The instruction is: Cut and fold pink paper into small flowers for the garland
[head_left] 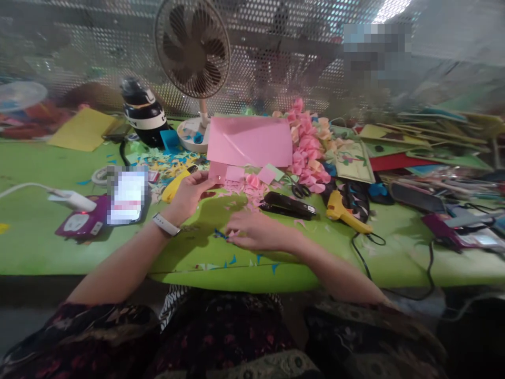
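Note:
My left hand (191, 196), with a white band on its wrist, reaches to the small pink papers. Its thumb and forefinger are closed together at the edge of a pink paper strip (216, 169); what is between them is unclear. Lower and to the right, my right hand (256, 230) is low over the green table (185, 260), fingers curled on a small pink paper scrap (233, 235). A blue scrap (219, 233) is at its fingertips. Behind both hands lie a small folded pink paper piece (252, 182) and a large pink sheet (250, 141).
A black stapler (288, 205), scissors (299, 188) and a yellow glue gun (343, 211) with a cord lie to the right. Pink paper flowers (305, 137) are heaped behind. At left are a phone (127, 197), a bottle (144, 116) and a fan (192, 50).

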The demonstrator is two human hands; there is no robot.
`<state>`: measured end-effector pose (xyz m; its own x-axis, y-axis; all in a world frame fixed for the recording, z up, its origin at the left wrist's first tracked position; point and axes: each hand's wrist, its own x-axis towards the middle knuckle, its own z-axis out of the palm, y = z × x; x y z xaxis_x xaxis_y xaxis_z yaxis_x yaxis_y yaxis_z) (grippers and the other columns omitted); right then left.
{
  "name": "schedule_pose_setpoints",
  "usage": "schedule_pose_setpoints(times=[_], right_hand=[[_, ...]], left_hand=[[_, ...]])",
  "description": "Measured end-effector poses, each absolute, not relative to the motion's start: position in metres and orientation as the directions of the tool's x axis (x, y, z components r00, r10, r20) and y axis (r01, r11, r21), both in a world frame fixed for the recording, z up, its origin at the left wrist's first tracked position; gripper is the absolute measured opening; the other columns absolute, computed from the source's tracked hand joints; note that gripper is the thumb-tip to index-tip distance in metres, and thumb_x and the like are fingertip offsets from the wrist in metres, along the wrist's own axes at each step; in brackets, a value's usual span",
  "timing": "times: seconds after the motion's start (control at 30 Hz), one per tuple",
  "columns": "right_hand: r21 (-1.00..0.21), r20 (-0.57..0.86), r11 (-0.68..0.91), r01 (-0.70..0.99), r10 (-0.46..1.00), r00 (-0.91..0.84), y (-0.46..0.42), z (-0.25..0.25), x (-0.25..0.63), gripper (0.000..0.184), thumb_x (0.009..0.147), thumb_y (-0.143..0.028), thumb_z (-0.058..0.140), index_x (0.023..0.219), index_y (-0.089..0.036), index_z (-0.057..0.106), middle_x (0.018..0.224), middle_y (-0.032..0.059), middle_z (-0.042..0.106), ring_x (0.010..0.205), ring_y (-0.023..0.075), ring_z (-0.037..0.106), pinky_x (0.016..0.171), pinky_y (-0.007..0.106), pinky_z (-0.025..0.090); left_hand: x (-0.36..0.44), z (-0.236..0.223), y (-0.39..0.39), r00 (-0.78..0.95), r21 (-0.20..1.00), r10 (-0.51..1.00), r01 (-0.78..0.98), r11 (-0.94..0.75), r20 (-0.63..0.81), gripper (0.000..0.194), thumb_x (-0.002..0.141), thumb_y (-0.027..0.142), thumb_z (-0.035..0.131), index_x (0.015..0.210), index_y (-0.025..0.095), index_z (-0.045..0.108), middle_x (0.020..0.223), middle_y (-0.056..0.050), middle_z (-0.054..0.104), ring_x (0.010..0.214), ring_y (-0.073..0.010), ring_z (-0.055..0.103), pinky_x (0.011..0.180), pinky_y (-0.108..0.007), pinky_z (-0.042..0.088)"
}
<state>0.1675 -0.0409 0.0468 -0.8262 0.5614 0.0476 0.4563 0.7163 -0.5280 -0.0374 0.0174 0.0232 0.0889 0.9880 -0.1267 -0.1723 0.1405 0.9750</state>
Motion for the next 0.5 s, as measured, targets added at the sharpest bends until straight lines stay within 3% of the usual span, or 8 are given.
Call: schedule_pose_setpoints(times=[0.07,0.13,0.2,0.27,0.37,0.5], right_hand=[[-0.552,0.118,0.656,0.515,0.673,-0.731,-0.031,0.059,0.187,0.016,0.096,-0.024,0.057,0.099,-0.019,0.071,0.101,0.0077,0.073,0.090,0.0182,0.066,0.082,0.034,0.053],[-0.506,0.179,0.499,0.703,0.859,-0.480,-0.016,0.074,0.218,0.017,0.095,-0.026,0.056,0.098,-0.020,0.072,0.100,0.0080,0.072,0.086,0.0190,0.065,0.079,0.035,0.052],[-0.342,0.147,0.232,0.911,0.970,-0.192,0.001,0.084,0.254,0.014,0.089,-0.026,0.059,0.092,-0.021,0.072,0.098,0.0085,0.073,0.085,0.0223,0.065,0.077,0.036,0.049],[-0.113,-0.011,-0.016,0.993,1.000,0.015,0.019,0.082,0.284,0.012,0.083,-0.027,0.063,0.085,-0.019,0.072,0.092,0.0104,0.073,0.088,0.0272,0.066,0.075,0.036,0.047],[0.058,-0.219,-0.075,0.995,0.972,0.086,0.039,0.066,0.308,0.015,0.079,-0.032,0.065,0.083,-0.020,0.073,0.095,0.0098,0.075,0.091,0.0270,0.067,0.072,0.032,0.044],[0.067,-0.296,-0.049,0.997,0.953,0.067,0.054,0.046,0.313,0.019,0.077,-0.036,0.065,0.081,-0.020,0.074,0.085,0.0065,0.074,0.081,0.0211,0.067,0.066,0.027,0.042]], left_hand=[[-0.036,0.020,0.017,0.095,0.973,0.984,-0.163,0.165,-0.151,0.038,0.064,0.040,0.090,0.088,0.018,0.072,0.086,-0.003,0.077,0.078,-0.0135,0.071,0.064,-0.020,0.049],[-0.035,0.017,0.017,0.111,0.972,0.981,-0.158,0.175,-0.159,0.040,0.063,0.042,0.090,0.087,0.017,0.071,0.082,-0.002,0.075,0.071,-0.0116,0.070,0.060,-0.019,0.047],[-0.035,0.015,0.018,0.124,0.968,0.980,-0.175,0.178,-0.158,0.040,0.062,0.041,0.091,0.086,0.016,0.070,0.080,-0.001,0.075,0.069,-0.0110,0.070,0.059,-0.019,0.047],[-0.033,0.013,0.019,0.119,0.959,0.979,-0.213,0.187,-0.164,0.040,0.061,0.037,0.092,0.086,0.016,0.070,0.080,-0.001,0.075,0.070,-0.0119,0.071,0.064,-0.020,0.051],[-0.031,0.010,0.019,0.118,0.944,0.976,-0.259,0.206,-0.181,0.042,0.059,0.032,0.093,0.089,0.017,0.068,0.083,-0.002,0.077,0.073,-0.0142,0.073,0.069,-0.023,0.054],[-0.029,0.006,0.019,0.142,0.962,0.970,-0.164,0.217,-0.195,0.037,0.063,0.038,0.090,0.087,0.018,0.069,0.087,-0.003,0.078,0.073,-0.0144,0.073,0.060,-0.020,0.048]])
